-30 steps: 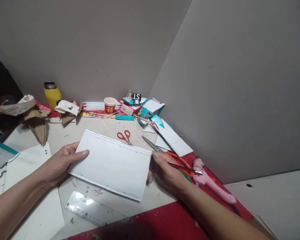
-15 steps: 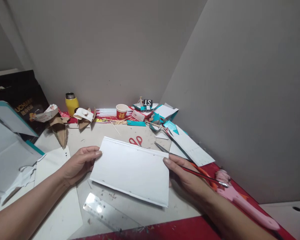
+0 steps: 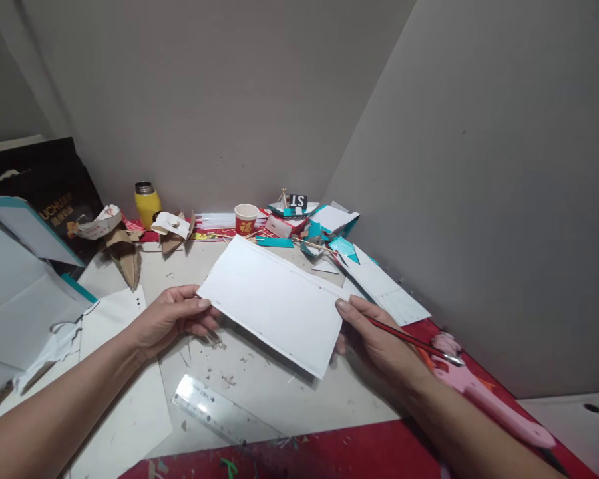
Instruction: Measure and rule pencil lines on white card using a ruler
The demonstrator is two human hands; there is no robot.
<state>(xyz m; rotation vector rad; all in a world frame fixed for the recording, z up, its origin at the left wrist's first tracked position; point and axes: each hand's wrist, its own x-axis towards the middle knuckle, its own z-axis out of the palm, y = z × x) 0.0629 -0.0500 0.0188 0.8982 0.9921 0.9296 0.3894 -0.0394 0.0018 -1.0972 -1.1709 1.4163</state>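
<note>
A white sheet of cardboard [image 3: 274, 303] with narrow creased edges is held above the table, tilted. My left hand [image 3: 187, 313] pinches its left corner, thumb on top and fingers beneath. At the right end, my right hand [image 3: 372, 332] grips the sheet between thumb and fingers. A red-and-black pencil [image 3: 412, 339] also rests in that hand, its metal-tipped end pointing back over the wrist. Below the sheet lies a clear ruler [image 3: 214, 406] on the table.
A pink glue gun [image 3: 499, 406] lies beside my right forearm. White cardboard pieces [image 3: 384, 283] stretch along the right wall. At the back stand a paper cup [image 3: 246, 219], a yellow bottle [image 3: 148, 205] and folded cardboard shapes [image 3: 172, 233]. A large opened box [image 3: 14, 286] leans at left.
The cardboard has been turned clockwise and its far left corner raised away from me; it now hides the red-handled scissors. Both hands keep hold of it.
</note>
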